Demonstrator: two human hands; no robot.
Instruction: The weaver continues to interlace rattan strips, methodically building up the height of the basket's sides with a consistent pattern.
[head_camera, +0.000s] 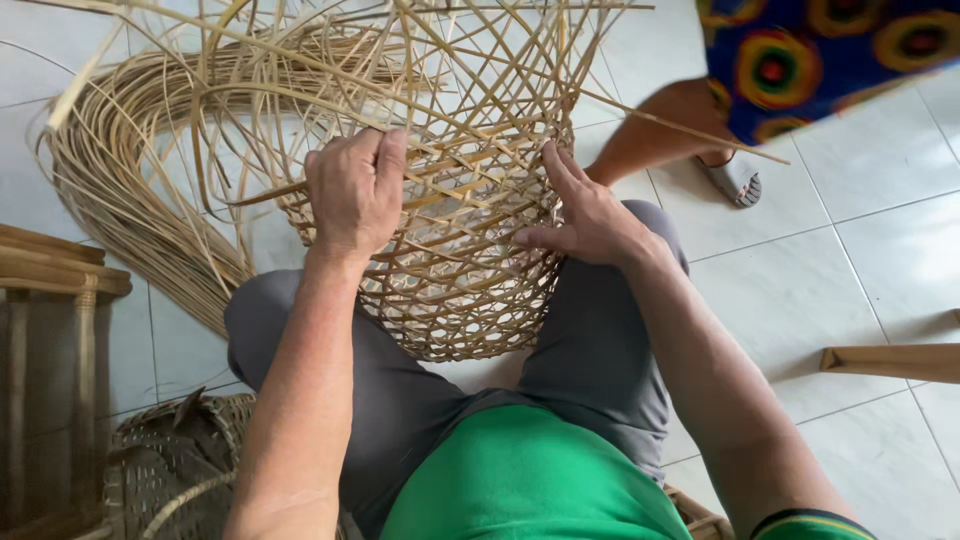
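A half-woven bamboo basket (455, 290) rests between my knees, its loose strips (480, 70) fanning upward. My left hand (355, 190) grips strips at the basket's upper left rim, fingers curled over them. On the right side my right hand (585, 215) presses against the weave with fingers spread and the thumb along the wall. I wear grey trousers and a green shirt.
A bundle of long bamboo strips (120, 190) curves over the tiled floor at the left. A wooden stool (55, 330) stands at the left edge, a dark woven basket (170, 465) beneath it. Another person's sandalled foot (725, 175) and patterned garment are top right. A wooden piece (890, 360) lies right.
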